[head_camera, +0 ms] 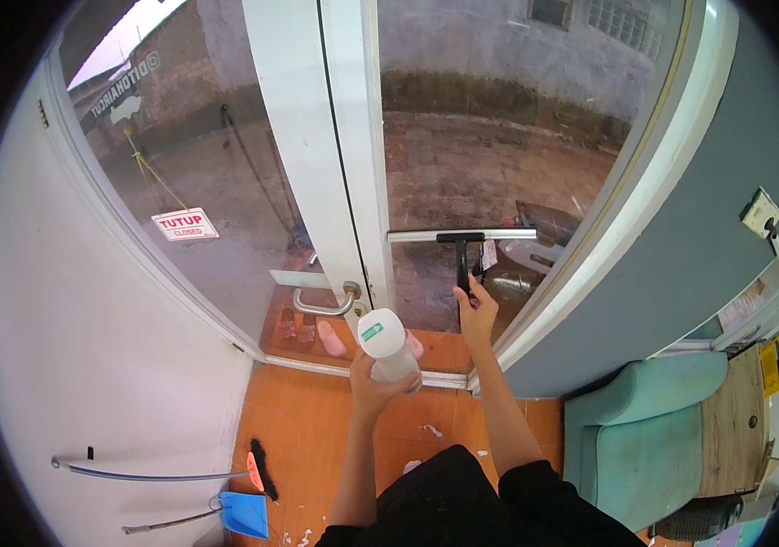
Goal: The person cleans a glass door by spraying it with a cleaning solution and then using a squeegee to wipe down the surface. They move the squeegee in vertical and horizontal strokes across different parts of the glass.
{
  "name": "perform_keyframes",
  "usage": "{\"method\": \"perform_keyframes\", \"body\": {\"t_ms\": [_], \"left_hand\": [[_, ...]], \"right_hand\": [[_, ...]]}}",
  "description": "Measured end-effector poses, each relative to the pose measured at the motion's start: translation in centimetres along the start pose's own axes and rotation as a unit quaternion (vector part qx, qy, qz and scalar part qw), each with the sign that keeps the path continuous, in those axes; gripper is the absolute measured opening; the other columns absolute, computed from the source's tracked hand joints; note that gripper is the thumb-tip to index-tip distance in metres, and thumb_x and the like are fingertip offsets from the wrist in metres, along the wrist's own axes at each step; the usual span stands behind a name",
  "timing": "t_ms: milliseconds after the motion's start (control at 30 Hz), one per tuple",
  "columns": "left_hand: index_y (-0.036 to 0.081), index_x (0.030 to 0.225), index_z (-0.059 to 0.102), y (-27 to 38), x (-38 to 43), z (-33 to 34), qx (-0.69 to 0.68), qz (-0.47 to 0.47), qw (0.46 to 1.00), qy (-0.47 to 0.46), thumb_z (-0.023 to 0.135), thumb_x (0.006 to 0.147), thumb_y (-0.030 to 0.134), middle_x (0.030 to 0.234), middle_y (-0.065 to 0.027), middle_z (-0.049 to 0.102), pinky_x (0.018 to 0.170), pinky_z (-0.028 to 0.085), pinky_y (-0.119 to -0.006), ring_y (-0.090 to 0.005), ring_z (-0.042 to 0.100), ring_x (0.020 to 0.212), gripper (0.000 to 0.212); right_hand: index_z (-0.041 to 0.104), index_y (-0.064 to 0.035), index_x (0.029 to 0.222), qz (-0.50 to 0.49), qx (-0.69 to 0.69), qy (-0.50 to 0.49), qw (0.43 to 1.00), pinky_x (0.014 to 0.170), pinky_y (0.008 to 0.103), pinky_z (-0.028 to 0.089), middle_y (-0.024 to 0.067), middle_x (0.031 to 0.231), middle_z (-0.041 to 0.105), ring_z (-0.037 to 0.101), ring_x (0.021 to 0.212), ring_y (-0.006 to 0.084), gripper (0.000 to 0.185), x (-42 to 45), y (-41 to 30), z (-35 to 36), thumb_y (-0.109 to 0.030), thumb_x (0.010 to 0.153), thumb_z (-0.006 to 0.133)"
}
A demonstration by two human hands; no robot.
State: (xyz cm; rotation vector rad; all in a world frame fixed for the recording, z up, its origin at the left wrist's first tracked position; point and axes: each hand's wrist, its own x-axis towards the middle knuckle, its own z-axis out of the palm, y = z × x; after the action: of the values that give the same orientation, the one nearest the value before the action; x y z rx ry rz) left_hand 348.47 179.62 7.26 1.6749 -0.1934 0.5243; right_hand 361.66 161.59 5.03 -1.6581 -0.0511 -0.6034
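My right hand [478,318] grips the black handle of a window squeegee [462,260]. Its long blade lies level across the glass pane [499,164] right of the white door frame, its left end at the frame's edge. Lower and to the left, my left hand [372,386] is closed around a whitish translucent bottle or container [393,366] with a white top bearing a green mark. Just above that container is the curved metal door handle [328,304]. Whether the blade presses on the glass cannot be told.
A sign [184,224] hangs by a cord on the left glass door. Slippers [330,338] show through the glass. A broom [256,472] and a blue dustpan [244,514] are at the lower left, with paper scraps on the orange tiles. A green sofa [649,444] stands at right.
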Motion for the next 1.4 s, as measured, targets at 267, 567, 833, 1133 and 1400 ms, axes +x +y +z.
{"method": "perform_keyframes", "body": {"t_ms": [267, 567, 833, 1133, 1400], "left_hand": [[0.003, 0.104, 0.061, 0.0, -0.1, 1.3, -0.019, -0.027, 0.999, -0.009, 0.082, 0.056, 0.013, 0.104, -0.009, 0.058, 0.082, 0.047, -0.034, -0.0217, 0.057, 0.097, 0.053], [0.003, 0.103, 0.061, 0.5, 0.0, 1.2, -0.016, -0.03, 0.999, -0.008, 0.082, 0.056, 0.016, 0.102, -0.0096, 0.059, 0.082, 0.046, -0.035, -0.0227, 0.058, 0.096, 0.053], [0.003, 0.101, 0.062, 0.8, 0.3, 1.7, -0.004, -0.01, 1.0, -0.013, 0.082, 0.057, 0.017, 0.102, -0.0106, 0.059, 0.082, 0.045, -0.035, -0.0237, 0.057, 0.096, 0.051], [0.003, 0.101, 0.062, -0.6, 0.5, 3.2, -0.008, -0.008, 1.0, -0.025, 0.082, 0.057, 0.018, 0.105, -0.011, 0.058, 0.082, 0.046, -0.035, -0.0235, 0.057, 0.097, 0.051], [0.004, 0.1, 0.062, 0.1, 0.5, 4.8, -0.022, -0.008, 0.999, -0.043, 0.083, 0.057, 0.019, 0.102, -0.0105, 0.058, 0.08, 0.047, -0.035, -0.0232, 0.058, 0.094, 0.05]], "right_hand": [[0.064, -0.0095, 0.107, -0.117, -0.299, -0.045, 0.946, 0.07, 0.0402, 0.044, 0.0088, 0.087, 0.062, 0.056, 0.082, 0.0296, 0.031, -2.3, 2.1, -3.2, -0.016, 0.077, 0.065], [0.068, -0.0111, 0.1, -0.316, -0.343, -0.079, 0.881, 0.066, 0.0365, 0.044, 0.0064, 0.08, 0.065, 0.056, 0.076, 0.0251, 0.029, 6.2, -16.0, -1.0, -0.018, 0.073, 0.07], [0.069, -0.0131, 0.098, -0.304, -0.365, -0.114, 0.873, 0.069, 0.0371, 0.042, 0.0058, 0.08, 0.065, 0.056, 0.078, 0.0242, 0.028, 8.6, -19.3, 0.7, -0.016, 0.071, 0.069], [0.069, -0.0106, 0.097, -0.223, -0.257, -0.056, 0.939, 0.067, 0.0363, 0.045, 0.01, 0.079, 0.065, 0.056, 0.071, 0.0276, 0.03, 7.5, -15.6, -3.8, -0.016, 0.068, 0.074], [0.068, -0.0047, 0.101, 0.029, -0.029, -0.042, 0.998, 0.061, 0.0231, 0.044, 0.0035, 0.081, 0.066, 0.055, 0.067, 0.0084, 0.031, 2.9, -0.2, -7.6, -0.007, 0.071, 0.075]]}}
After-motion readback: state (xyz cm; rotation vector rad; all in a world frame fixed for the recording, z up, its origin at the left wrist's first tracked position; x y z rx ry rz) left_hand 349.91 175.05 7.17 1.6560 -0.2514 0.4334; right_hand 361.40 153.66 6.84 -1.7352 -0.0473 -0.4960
